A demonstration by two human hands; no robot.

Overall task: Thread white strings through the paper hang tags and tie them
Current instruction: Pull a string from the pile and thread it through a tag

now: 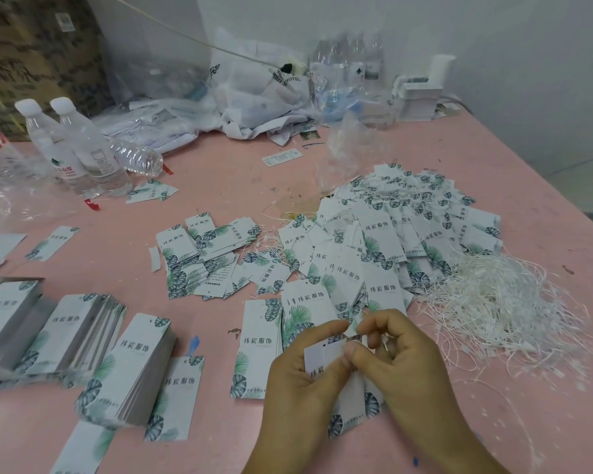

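My left hand (297, 381) holds a white paper hang tag (324, 359) with green leaf print, low in the middle of the view. My right hand (396, 364) pinches a thin white string (384, 345) at the tag's top edge, close to its punched hole. Whether the string passes through the hole is hidden by my fingers. A loose heap of white strings (497, 302) lies to the right. Behind my hands spreads a pile of tags with strings on them (391, 234). Neat stacks of unstrung tags (83, 330) stand at the left.
The pink table (220, 336) carries water bottles (79, 148) at the back left, crumpled plastic bags (254, 90) and more bottles at the back, and small white boxes (418, 97) by the wall. A cardboard box (31, 46) stands at the far left corner.
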